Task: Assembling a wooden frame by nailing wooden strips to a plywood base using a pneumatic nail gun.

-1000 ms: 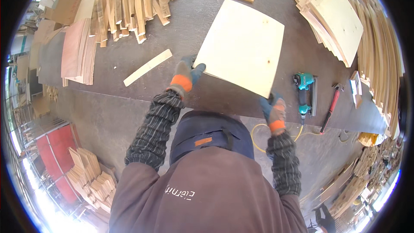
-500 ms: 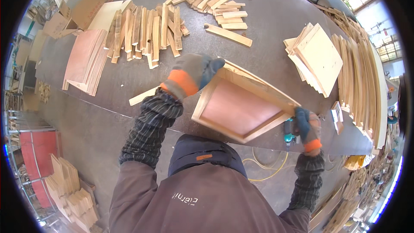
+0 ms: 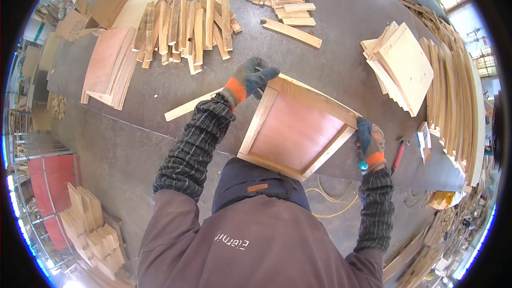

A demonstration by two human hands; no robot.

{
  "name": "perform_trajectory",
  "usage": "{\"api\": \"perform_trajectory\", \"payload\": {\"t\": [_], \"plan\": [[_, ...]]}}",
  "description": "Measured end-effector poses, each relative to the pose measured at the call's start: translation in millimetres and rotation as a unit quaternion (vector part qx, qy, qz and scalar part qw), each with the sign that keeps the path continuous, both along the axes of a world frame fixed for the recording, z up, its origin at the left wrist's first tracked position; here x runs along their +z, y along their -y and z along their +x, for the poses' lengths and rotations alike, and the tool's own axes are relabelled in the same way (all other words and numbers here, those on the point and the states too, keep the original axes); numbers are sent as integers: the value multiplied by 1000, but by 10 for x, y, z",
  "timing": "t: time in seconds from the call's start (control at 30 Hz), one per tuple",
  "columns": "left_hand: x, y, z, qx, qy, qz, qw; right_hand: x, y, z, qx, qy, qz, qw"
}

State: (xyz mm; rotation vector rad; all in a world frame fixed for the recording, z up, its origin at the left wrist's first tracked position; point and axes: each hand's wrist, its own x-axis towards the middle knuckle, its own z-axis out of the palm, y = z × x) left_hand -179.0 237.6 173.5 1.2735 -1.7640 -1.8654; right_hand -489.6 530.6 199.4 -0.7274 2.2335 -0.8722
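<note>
Both hands hold a shallow wooden box [image 3: 314,101] with pale side boards and a pinkish plywood panel inside, tilted up over the near edge of the workbench. My left hand [image 3: 253,79], in a grey-blue glove with an orange cuff, is closed on its far left corner. My right hand [image 3: 372,140], gloved alike, grips the far right corner, its fingers partly hidden. Beside that wrist a small teal part of a power tool [image 3: 364,166] shows, mostly covered by the hand. A red-handled hammer [image 3: 399,153] lies just to the right.
Short wooden strips [image 3: 197,26] lie piled at the far left and far middle. Pinkish plywood sheets [image 3: 109,66] are stacked at left. Pale square boards [image 3: 402,66] and long slats [image 3: 453,96] stand at right. A loose strip [image 3: 192,105] lies by my left forearm. A yellow hose [image 3: 338,210] trails below the bench.
The box has turned in my hands, so its inside panel faces up more squarely. My right hand has shifted slightly left and up, and the hammer has come into view.
</note>
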Motion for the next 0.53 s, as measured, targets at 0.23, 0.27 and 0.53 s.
{"api": "perform_trajectory", "payload": {"t": [0.23,0.27,0.53], "plan": [[-652,-148,-64,-13,-157,-10,987,-289,19,-89,-97,156,0,983],[-643,-194,-85,2,-187,3,982,-326,-5,-102,-111,153,4,982],[-811,-344,-194,92,-194,25,976,-883,-75,-228,-150,262,-107,947]]}}
